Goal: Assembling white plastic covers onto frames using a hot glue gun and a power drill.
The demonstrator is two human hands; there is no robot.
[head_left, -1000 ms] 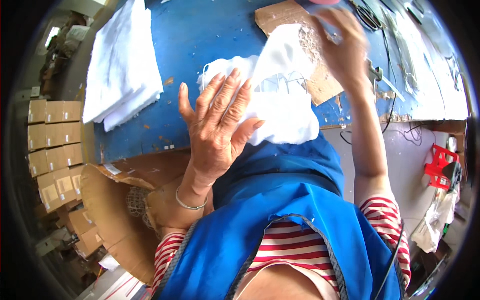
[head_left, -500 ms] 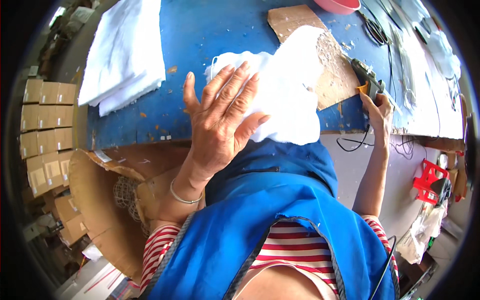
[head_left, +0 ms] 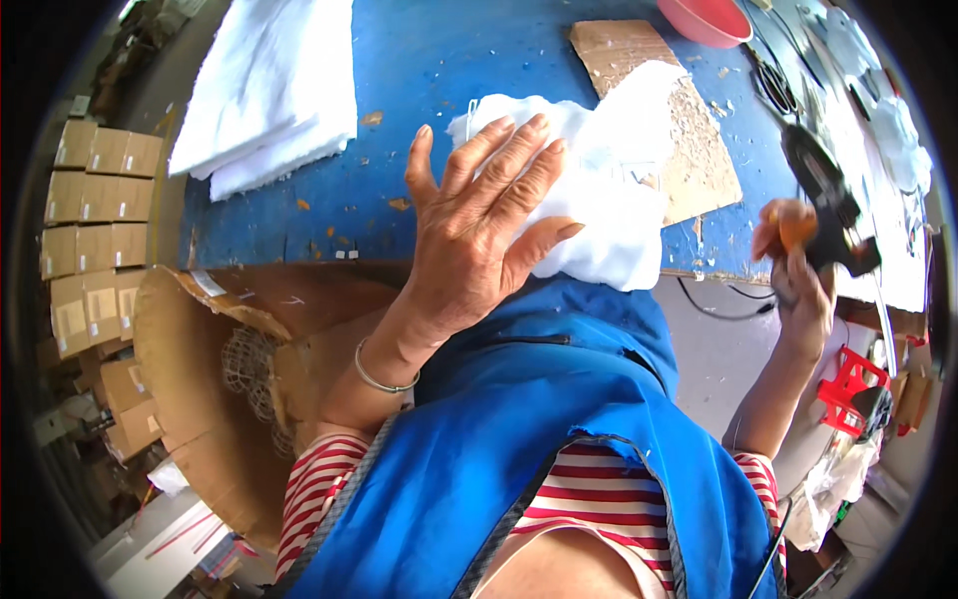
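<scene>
The counter [head_left: 419, 80] was a blue painted surface with chipped patches, filling the upper half of the view. On its far left lay a stack of white sheets [head_left: 269, 90]. A cardboard pad [head_left: 689, 150], scored and pitted, lay at the counter's right, reaching to the near edge. A red bowl [head_left: 704, 20] stood past the pad, cut by the top of the frame.

I saw the white cloth [head_left: 609, 190] bunched at the near edge of the counter, partly over the cardboard pad and hanging slightly past the edge toward my blue apron [head_left: 539, 429].

My left hand [head_left: 479, 230] lay flat on the left part of the cloth, fingers spread and extended, gripping nothing; its palm faced down against the fabric. A thin bangle [head_left: 384, 379] sat on that wrist.

My right hand [head_left: 798, 270] was off the counter, to the right of the cloth and apart from it. It was closed around the handle of a black glue gun [head_left: 823, 190], whose body pointed up and away along the counter's right side. An orange part showed at the fingers.

Cardboard boxes [head_left: 90, 250] were stacked at the far left, below the counter.
</scene>
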